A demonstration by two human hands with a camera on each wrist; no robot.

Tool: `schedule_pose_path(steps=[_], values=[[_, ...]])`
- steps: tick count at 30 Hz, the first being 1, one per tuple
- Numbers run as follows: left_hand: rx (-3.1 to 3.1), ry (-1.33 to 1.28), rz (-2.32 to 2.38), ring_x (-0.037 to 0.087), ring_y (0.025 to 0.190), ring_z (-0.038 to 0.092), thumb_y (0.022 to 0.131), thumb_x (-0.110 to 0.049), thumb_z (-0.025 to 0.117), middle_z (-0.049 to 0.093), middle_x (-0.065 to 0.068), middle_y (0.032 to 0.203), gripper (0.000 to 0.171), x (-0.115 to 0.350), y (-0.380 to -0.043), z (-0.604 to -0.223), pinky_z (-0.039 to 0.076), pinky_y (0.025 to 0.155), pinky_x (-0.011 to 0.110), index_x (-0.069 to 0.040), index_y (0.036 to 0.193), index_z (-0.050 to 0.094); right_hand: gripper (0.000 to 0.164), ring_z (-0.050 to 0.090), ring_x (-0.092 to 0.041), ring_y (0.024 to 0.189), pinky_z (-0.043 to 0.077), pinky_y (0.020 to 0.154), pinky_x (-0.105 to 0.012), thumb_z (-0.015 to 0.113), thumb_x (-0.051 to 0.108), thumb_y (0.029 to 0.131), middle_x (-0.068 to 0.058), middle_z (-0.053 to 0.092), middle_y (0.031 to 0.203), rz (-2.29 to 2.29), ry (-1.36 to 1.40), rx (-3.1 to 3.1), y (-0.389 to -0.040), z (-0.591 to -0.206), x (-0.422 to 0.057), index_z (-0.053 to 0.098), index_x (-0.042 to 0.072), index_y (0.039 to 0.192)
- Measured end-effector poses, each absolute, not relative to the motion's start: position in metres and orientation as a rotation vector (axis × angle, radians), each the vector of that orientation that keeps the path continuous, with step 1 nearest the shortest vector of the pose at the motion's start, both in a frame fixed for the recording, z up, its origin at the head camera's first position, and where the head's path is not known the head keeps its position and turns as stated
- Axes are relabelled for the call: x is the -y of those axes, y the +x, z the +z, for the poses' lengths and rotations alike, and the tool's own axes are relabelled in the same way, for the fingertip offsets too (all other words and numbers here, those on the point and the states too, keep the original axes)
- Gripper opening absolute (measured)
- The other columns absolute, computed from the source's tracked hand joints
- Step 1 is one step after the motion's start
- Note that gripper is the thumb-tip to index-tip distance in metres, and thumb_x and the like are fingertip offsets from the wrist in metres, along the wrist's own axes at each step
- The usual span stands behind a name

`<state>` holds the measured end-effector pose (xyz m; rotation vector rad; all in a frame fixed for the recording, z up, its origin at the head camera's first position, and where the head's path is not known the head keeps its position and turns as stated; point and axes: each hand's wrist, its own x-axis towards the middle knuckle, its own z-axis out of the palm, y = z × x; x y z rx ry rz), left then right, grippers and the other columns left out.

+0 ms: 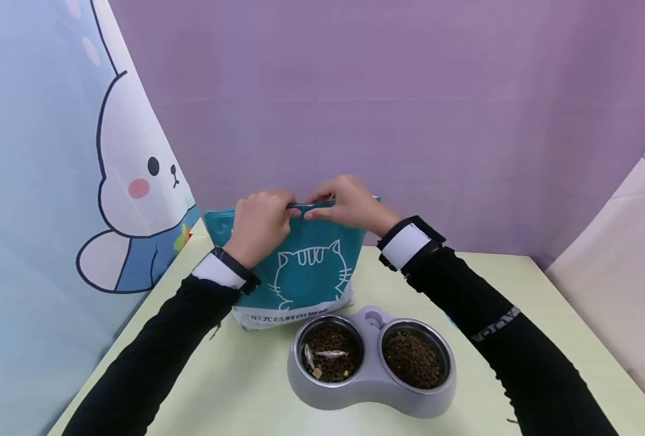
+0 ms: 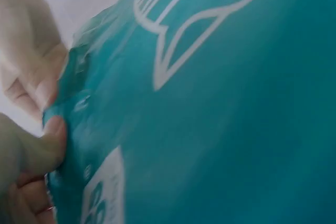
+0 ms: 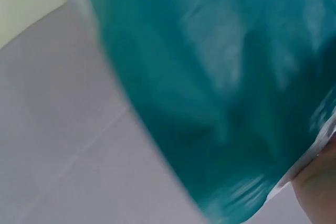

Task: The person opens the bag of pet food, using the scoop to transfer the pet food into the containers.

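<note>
A teal pet food bag (image 1: 314, 275) with a white cat outline stands on the table behind a double bowl. My left hand (image 1: 262, 223) pinches the bag's top edge near its middle, thumb on the front side. Close beside it, my right hand (image 1: 349, 204) pinches the same edge, with its thumb also in front. The left wrist view has the teal bag (image 2: 210, 129) filling most of it, both thumbs near each other on the edge. Part of my right hand (image 3: 317, 184) shows at the lower right of the right wrist view. The bag's inside is hidden.
In front of the bag sits a lilac double feeder (image 1: 349, 396) with two metal bowls of brown kibble. Small dried fish (image 1: 332, 353) lie in the left bowl. Purple curtain (image 1: 409, 121) hangs behind the pale yellow table (image 1: 229, 387); a rabbit-print cloth (image 1: 28, 181) hangs left.
</note>
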<state>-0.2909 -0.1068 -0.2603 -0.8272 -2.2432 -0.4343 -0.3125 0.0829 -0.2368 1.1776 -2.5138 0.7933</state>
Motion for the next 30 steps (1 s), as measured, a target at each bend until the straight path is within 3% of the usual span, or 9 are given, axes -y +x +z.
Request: schedule_pose_path(steps=[10, 12, 17, 21, 30], values=[[2.217, -0.798, -0.414, 0.018, 0.050, 0.041, 0.089, -0.010, 0.054, 0.051, 0.006, 0.064, 0.012, 0.102, -0.294, -0.266, 0.030, 0.036, 0.031, -0.011, 0.076, 0.053, 0.007, 0.056, -0.007, 0.072, 0.049, 0.066, -0.024, 0.059, 0.005, 0.085, -0.002, 0.061, 0.081, 0.624, 1.232, 2.332, -0.312, -0.244, -0.073, 0.063, 0.010, 0.085], [2.241, -0.829, -0.398, 0.018, 0.052, 0.044, 0.090, -0.015, 0.054, 0.052, 0.006, 0.065, 0.012, 0.104, -0.293, -0.264, 0.033, 0.038, 0.031, -0.010, 0.080, 0.054, 0.006, 0.057, -0.008, 0.077, 0.049, 0.069, -0.025, 0.061, 0.008, 0.085, -0.003, 0.063, 0.085, 0.653, 1.236, 2.347, -0.311, -0.244, -0.077, 0.065, 0.010, 0.090], [2.331, -0.921, -0.405, 0.020, 0.065, 0.055, 0.089, -0.023, 0.056, 0.060, 0.009, 0.077, 0.018, 0.118, -0.286, -0.255, 0.047, 0.052, 0.033, -0.006, 0.093, 0.059, 0.024, 0.057, -0.008, 0.086, 0.047, 0.078, -0.028, 0.066, 0.023, 0.082, -0.002, 0.064, 0.098, 0.722, 1.145, 2.491, -0.311, -0.239, -0.094, 0.064, 0.011, 0.103], [2.355, -0.947, -0.469, 0.021, 0.068, 0.057, 0.087, -0.019, 0.058, 0.061, 0.009, 0.077, 0.014, 0.129, -0.284, -0.250, 0.050, 0.061, 0.035, -0.005, 0.090, 0.061, 0.016, 0.058, -0.008, 0.080, 0.049, 0.076, -0.028, 0.065, 0.018, 0.082, -0.001, 0.064, 0.091, 0.765, 1.109, 2.509, -0.313, -0.238, -0.106, 0.066, 0.011, 0.096], [2.250, -0.930, -0.415, 0.022, 0.061, 0.055, 0.087, -0.010, 0.058, 0.061, 0.011, 0.073, 0.008, 0.128, -0.290, -0.258, 0.046, 0.049, 0.032, -0.005, 0.081, 0.058, 0.005, 0.060, -0.009, 0.075, 0.051, 0.070, -0.028, 0.063, 0.009, 0.083, -0.005, 0.064, 0.083, 0.689, 1.165, 2.310, -0.317, -0.246, -0.103, 0.066, 0.007, 0.086]])
